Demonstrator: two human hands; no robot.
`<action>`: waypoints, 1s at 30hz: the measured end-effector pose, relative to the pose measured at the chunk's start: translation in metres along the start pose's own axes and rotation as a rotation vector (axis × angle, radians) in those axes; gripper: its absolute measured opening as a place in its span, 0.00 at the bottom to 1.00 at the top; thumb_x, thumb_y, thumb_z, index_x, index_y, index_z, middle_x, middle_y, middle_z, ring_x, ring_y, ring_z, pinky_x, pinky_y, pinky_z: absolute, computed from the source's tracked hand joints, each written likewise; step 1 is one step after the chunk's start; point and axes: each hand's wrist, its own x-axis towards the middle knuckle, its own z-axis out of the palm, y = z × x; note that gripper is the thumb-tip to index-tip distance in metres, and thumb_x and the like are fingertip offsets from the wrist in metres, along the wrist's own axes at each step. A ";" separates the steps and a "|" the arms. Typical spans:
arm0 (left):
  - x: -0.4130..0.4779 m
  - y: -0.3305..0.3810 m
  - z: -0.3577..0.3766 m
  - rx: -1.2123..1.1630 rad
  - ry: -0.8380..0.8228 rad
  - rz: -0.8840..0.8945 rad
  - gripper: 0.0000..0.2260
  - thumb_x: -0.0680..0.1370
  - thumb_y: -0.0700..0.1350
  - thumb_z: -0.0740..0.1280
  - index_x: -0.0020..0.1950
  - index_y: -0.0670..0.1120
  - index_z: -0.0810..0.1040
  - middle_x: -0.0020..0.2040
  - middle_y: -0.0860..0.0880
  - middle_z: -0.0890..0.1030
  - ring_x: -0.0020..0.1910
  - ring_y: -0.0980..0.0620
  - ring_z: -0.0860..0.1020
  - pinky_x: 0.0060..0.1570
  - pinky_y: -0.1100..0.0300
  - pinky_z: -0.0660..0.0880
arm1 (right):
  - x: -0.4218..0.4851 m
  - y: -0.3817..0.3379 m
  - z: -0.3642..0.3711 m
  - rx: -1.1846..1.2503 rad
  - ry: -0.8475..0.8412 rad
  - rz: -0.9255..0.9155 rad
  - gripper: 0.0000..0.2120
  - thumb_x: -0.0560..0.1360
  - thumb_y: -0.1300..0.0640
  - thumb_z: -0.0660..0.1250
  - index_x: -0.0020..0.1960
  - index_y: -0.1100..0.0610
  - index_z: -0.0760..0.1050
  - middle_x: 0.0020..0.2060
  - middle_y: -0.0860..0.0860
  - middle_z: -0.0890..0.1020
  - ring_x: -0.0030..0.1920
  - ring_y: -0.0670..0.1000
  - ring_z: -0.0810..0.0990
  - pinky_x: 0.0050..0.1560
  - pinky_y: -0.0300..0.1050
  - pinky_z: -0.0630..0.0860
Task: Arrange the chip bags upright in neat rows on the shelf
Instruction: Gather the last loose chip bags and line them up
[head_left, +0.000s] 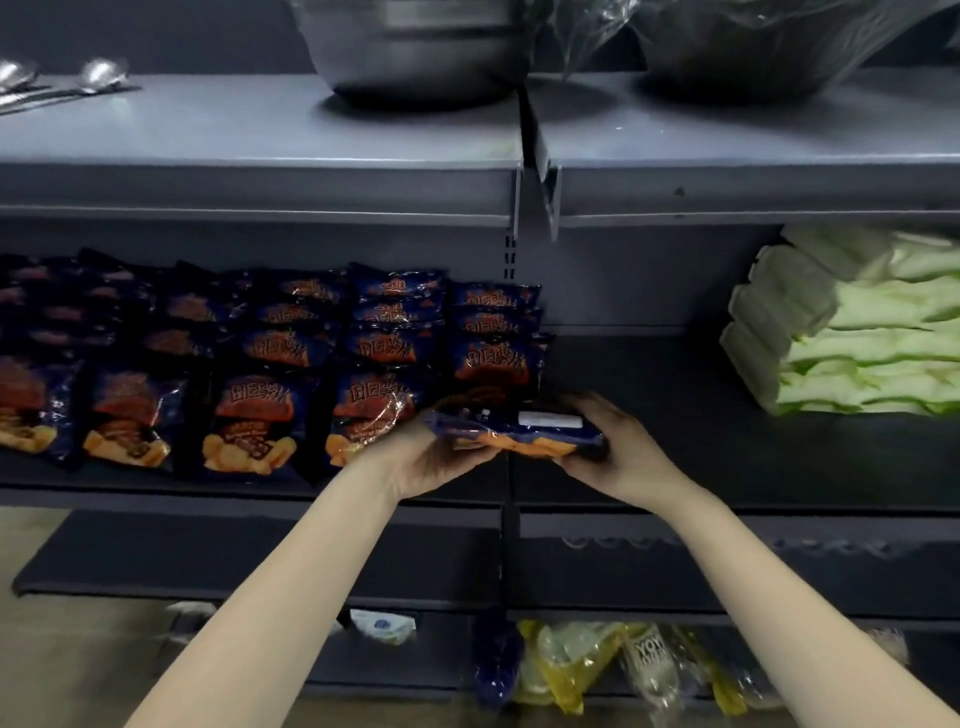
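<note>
**Head view: a chip bag (514, 434) held in both hands at the middle shelf (727, 457)**

Head view. The left hand (428, 460) holds the left end of the chip bag. Its fingers are curled under the bag and the thumb lies on the top. The right hand (618, 444) grips the right end, with its fingers bent over the far edge of the bag. Between the two hands the bag lies flat, not upright. Its blue side with a white label (550, 420) faces up, and an orange strip shows along the near edge. The bag is over the front part of the middle shelf, near the seam where the two shelf sections meet. I cannot tell if it touches the shelf surface.

Just to the left of the bag, the rows of chip bags (260, 364) fill the left section of the same shelf. They are dark blue with orange print. They stand in several columns from near to far and lean back a little. The last column on the right is shorter at the front, and the held bag is just in front of it.

On the right of this shelf, far from the hands, is a stack of pale green packs (857, 338). On the upper shelf (260, 135) stand two metal bowls (415, 52), and some spoons (57, 83) lie at the far left. Below, on the lower shelf, there are yellow bags (571, 660).
</note>
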 end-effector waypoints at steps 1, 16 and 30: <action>0.002 0.001 0.002 0.017 -0.016 -0.017 0.15 0.81 0.47 0.56 0.59 0.38 0.72 0.45 0.37 0.81 0.31 0.47 0.82 0.22 0.63 0.76 | -0.001 -0.002 0.001 0.047 0.052 0.037 0.20 0.70 0.62 0.72 0.58 0.46 0.73 0.53 0.46 0.79 0.55 0.44 0.78 0.55 0.38 0.73; -0.002 -0.010 0.008 0.724 0.160 0.342 0.27 0.77 0.57 0.61 0.73 0.53 0.57 0.64 0.47 0.75 0.48 0.49 0.80 0.42 0.54 0.80 | 0.005 -0.009 -0.021 0.440 0.477 0.354 0.08 0.76 0.57 0.67 0.54 0.50 0.75 0.47 0.48 0.82 0.44 0.46 0.82 0.38 0.42 0.81; -0.008 0.016 0.042 1.632 -0.332 0.066 0.27 0.72 0.59 0.68 0.67 0.51 0.70 0.64 0.53 0.73 0.58 0.57 0.71 0.56 0.65 0.68 | 0.008 -0.036 -0.022 -0.102 -0.261 0.246 0.21 0.68 0.49 0.75 0.57 0.48 0.71 0.53 0.43 0.75 0.53 0.42 0.75 0.51 0.33 0.70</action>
